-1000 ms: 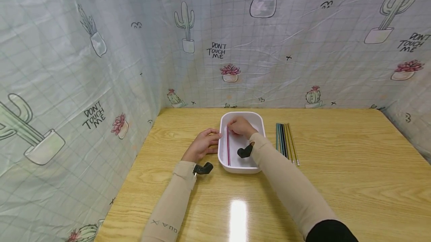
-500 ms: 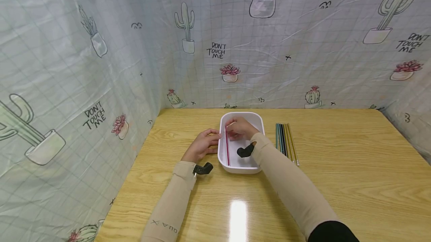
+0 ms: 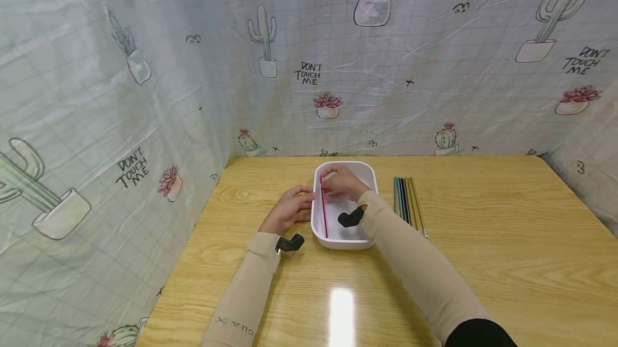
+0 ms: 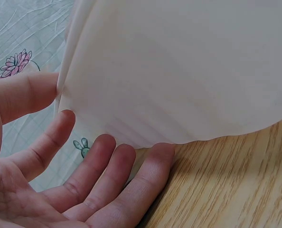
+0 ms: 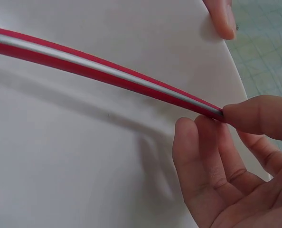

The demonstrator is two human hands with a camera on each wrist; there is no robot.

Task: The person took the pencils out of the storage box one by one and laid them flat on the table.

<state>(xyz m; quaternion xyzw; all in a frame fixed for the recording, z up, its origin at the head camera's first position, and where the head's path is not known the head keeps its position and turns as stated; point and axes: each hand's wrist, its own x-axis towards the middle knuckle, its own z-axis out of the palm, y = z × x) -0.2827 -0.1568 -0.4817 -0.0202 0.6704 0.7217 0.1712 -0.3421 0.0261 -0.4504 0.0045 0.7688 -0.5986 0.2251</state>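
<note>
In the head view a white tray-like box [image 3: 347, 244] stands at the middle of the table. A red pencil with a silver stripe [image 5: 112, 73] lies lengthwise in it near the left wall. My right hand [image 3: 341, 183] is inside the box, its thumb and fingertips pinching the pencil's far end. My left hand [image 3: 288, 208] holds the box's left side. In the left wrist view its thumb hooks over the rim while the other fingertips touch the outer wall [image 4: 169, 76]. The pencil's gripped tip is mostly covered by the right fingers.
Several pencils [image 3: 409, 202] in teal, black and gold lie side by side just right of the box, partly behind the right sleeve [image 3: 415, 266]. A wooden table [image 3: 492, 229] carries everything. A cactus-print curtain [image 3: 309, 30] hangs behind and at the left.
The right hand and the red pencil have shifted a little left, toward the box's left wall. The left hand keeps its place on the box.
</note>
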